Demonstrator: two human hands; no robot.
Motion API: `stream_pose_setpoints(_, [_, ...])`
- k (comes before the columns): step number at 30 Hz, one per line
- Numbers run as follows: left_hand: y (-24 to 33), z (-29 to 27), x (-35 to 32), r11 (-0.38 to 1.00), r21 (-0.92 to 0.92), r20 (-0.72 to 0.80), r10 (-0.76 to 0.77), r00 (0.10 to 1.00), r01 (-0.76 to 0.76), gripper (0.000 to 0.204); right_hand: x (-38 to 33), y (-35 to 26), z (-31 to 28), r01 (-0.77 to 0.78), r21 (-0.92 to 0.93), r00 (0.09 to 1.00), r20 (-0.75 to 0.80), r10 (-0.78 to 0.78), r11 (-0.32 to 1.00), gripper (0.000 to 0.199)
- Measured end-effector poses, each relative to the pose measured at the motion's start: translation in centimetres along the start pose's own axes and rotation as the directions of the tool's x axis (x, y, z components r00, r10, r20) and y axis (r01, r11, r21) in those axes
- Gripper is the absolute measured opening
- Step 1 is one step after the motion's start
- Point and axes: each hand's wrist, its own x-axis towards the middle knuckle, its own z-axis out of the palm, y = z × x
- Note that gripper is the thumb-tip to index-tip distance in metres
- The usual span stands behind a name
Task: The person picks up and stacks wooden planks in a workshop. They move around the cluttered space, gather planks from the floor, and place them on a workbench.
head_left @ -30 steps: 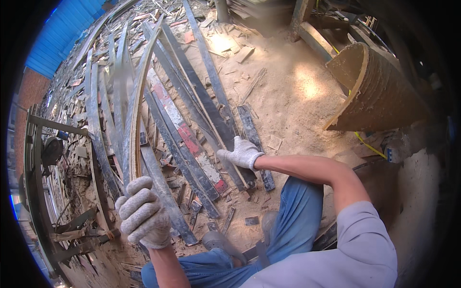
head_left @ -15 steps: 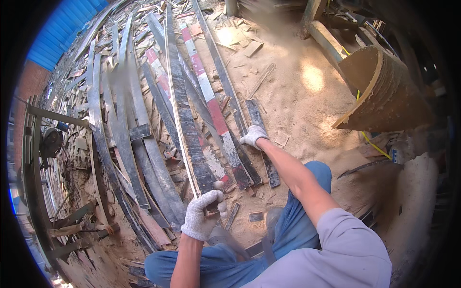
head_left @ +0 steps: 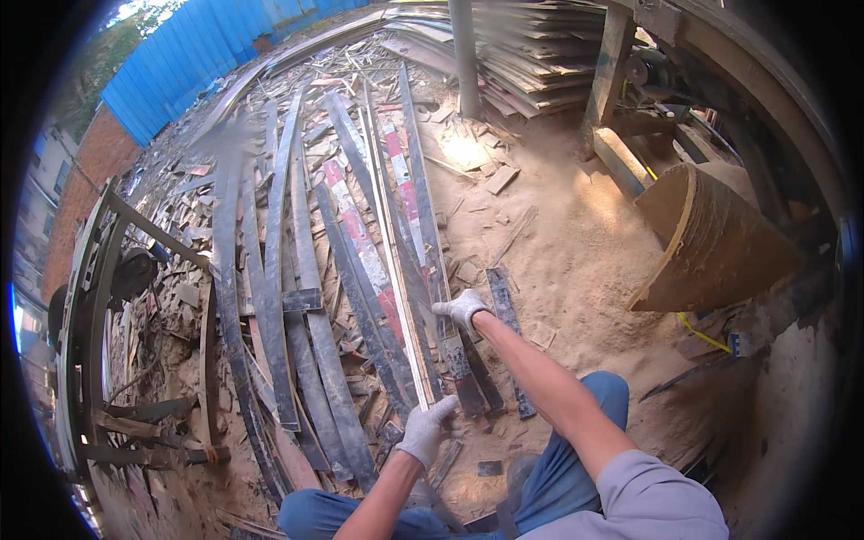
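My left hand (head_left: 427,434), in a pale grey knitted glove, grips the near end of a long wooden strip (head_left: 397,261). The strip stands on edge, its light layered edge facing up, and runs away from me over other strips. My right hand (head_left: 463,309), gloved alike, is over a dark long strip (head_left: 419,162) just to the right, one digit stretched out toward the left. Its other fingers are partly hidden. Red-and-white painted strips (head_left: 358,238) lie on either side of the held one.
Several long dark strips (head_left: 310,378) lie to the left over wood scraps. Sawdust (head_left: 567,261) covers the ground at right, beside a curved brown sheet (head_left: 711,243). A metal frame (head_left: 94,333) stands at left; stacked boards (head_left: 540,63) and a post (head_left: 465,58) are at the back.
The held strip has turned from its dark flat face onto its edge and shifted right with my left hand. My right hand has moved slightly nearer the strip. The view has tilted up.
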Motion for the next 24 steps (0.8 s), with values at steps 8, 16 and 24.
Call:
stream_pose_setpoints(8, [-0.2,-2.3,-0.7,0.994,-0.112,0.030,-0.014,0.999,0.017,0.020,-6.2,4.0,0.8,-0.203,0.808,0.920,0.351,-0.175,0.554,0.066])
stream_pose_setpoints(16, [-1.1,-0.7,0.8,0.998,0.051,0.011,0.030,0.999,-0.031,0.042,-13.3,-2.0,-3.4,0.198,0.184,0.970,-0.176,-0.165,0.963,0.042])
stream_pose_setpoints(24, [-3.0,-1.5,1.7,0.998,0.004,0.159,0.066,0.985,-0.067,0.062,-23.4,0.7,1.2,0.015,0.706,0.997,0.046,-0.067,0.708,0.031])
